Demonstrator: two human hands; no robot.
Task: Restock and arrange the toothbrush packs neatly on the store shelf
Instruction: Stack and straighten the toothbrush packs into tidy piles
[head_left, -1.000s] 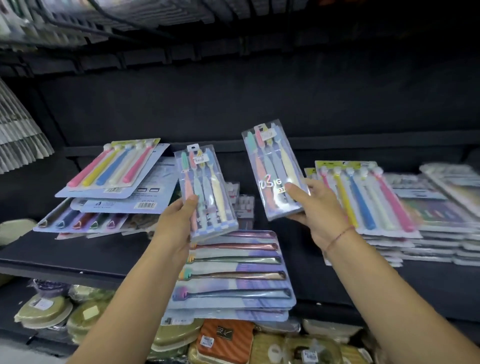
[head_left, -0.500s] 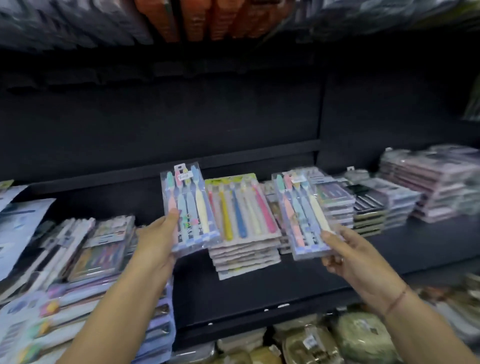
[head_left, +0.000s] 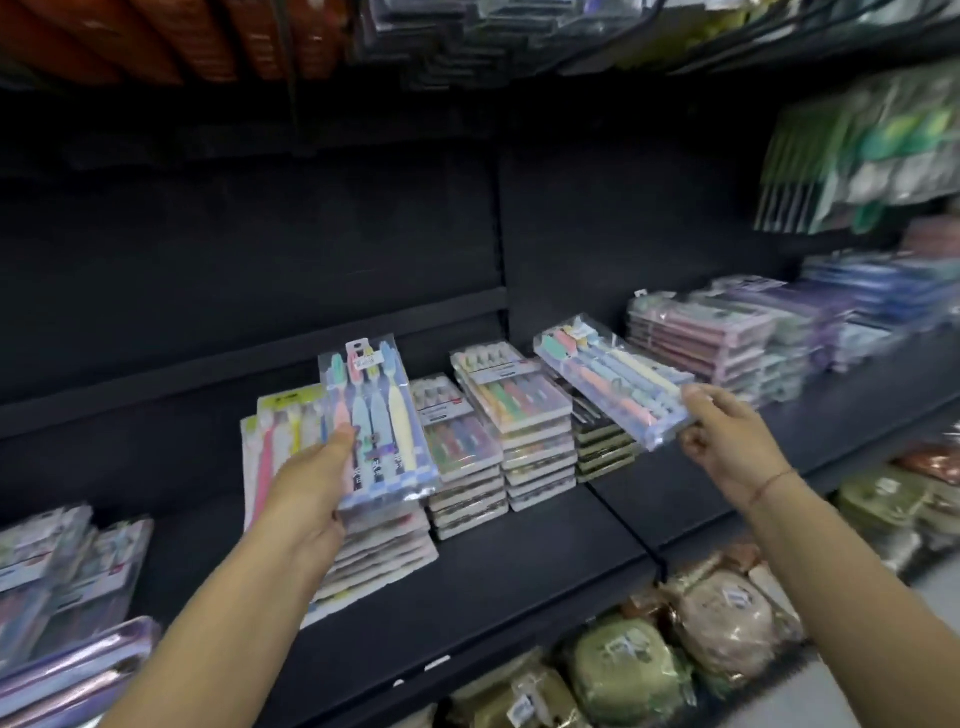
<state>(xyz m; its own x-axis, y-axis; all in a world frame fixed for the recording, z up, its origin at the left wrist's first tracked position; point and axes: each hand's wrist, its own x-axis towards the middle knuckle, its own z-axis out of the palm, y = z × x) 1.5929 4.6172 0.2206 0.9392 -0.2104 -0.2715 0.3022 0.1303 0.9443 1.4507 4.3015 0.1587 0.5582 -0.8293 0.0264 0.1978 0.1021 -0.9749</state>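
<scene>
Risk on the left: four-toothbrush pack (head_left: 376, 431) gripped only at its lower edge by left hand (head_left: 311, 488), upright above the fanned-out stack (head_left: 374, 551) on the shelf (head_left: 519, 571). May slip on the smooth plastic, or land crooked and disturb that stack.

Risk on the right: second toothbrush pack (head_left: 613, 384) pinched at one end by right hand (head_left: 727, 447), tilted over the boxed stacks (head_left: 524, 431). Could swing and knock them.

Left arm stretched forward, thumb on the pack front, fingers hidden behind. Right arm stretched forward, fingertips closed on the pack edge.
</scene>
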